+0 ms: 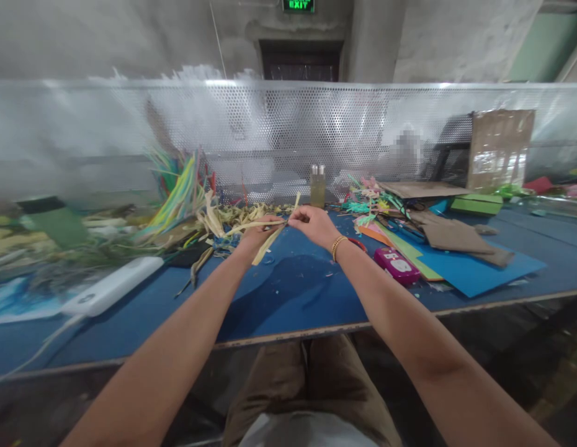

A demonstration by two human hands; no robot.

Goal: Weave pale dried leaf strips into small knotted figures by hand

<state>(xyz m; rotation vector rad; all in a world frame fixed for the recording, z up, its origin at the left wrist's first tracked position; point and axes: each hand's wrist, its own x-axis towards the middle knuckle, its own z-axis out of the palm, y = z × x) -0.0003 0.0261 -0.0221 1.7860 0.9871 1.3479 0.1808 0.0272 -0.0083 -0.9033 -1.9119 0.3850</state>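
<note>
Above the blue table, my left hand (259, 234) pinches pale yellow, husk-like strips (266, 247). One strip hangs down below the fingers, and another runs out to the left. My right hand (314, 225), with a bracelet on its wrist, is closed close beside the left one, its thumb and forefinger pinched at the strips' end. A short strip end (297, 200) sticks up between the hands. The exact grip at the fingertips is too small to make out. Just left of and behind my left hand lies a heap of similar dry husks (214, 217).
A perforated metal screen (288, 136) borders the table's back. A clear bottle (318, 186) stands before it. To the right are a purple device (396, 266), blue sheet (484, 273) and cardboard pieces (451, 233). At left lie a white power strip (114, 285) and coloured strips (179, 192).
</note>
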